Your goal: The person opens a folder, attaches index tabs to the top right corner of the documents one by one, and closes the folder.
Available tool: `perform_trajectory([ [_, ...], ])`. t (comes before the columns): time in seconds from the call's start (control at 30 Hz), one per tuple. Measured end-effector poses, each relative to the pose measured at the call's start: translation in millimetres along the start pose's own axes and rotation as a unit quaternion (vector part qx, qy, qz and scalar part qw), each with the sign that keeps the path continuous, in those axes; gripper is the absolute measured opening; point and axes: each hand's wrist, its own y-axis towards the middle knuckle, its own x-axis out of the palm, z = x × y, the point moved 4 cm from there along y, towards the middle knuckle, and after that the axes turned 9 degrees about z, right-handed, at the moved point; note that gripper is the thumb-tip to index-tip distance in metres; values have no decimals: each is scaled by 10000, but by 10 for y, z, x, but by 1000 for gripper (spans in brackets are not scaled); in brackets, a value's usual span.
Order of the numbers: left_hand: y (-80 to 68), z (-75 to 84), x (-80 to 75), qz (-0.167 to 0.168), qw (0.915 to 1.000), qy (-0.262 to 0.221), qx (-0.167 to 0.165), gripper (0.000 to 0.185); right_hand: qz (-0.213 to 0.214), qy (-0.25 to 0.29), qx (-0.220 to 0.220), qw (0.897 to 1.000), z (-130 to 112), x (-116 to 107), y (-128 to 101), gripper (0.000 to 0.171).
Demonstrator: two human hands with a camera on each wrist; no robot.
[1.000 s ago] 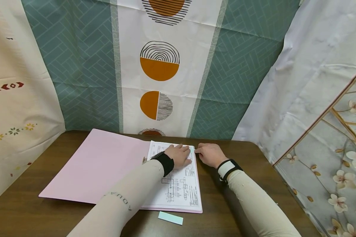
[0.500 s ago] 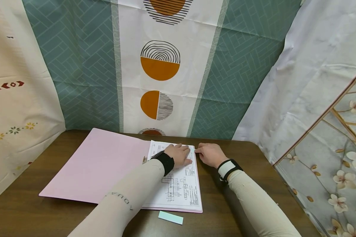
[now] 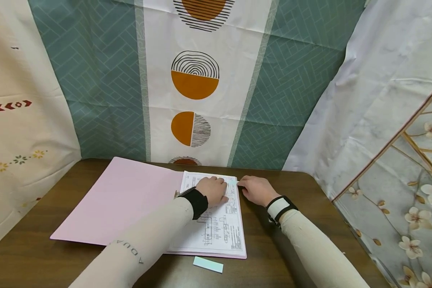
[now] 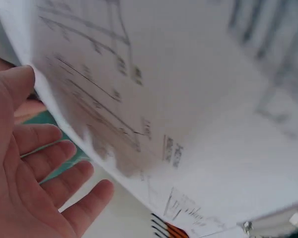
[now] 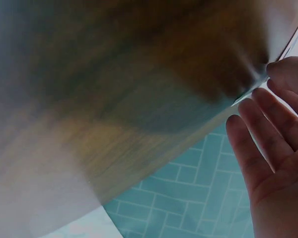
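Head view: left hand (image 3: 213, 190) lies flat, fingers relaxed, pressing the white printed sheet (image 3: 216, 228) of fine line drawings. Right hand (image 3: 256, 189) just beside it, fingertips pinching the sheet's top right corner. Sheet sits on the right half of an open matte pink folder (image 3: 119, 202), flat on the dark wood-grain counter (image 3: 29, 256). Pale mint paper strip (image 3: 208, 264) near the folder's front edge.
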Motion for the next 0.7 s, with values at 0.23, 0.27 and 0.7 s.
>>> perform_trajectory([
  [0.23, -424, 105, -345, 274, 9983, -157, 485, 57, 161, 216, -21, 9996, -95, -109, -140, 33],
  [0.27, -493, 118, -394, 293, 9981, -207, 507, 56, 164, 241, -33, 9996, -110, -123, -159, 33],
  [0.7, -1177, 175, -466, 31, 9906, -1264, 531, 52, 125, 576, -76, 9982, -395, -266, -507, 27],
])
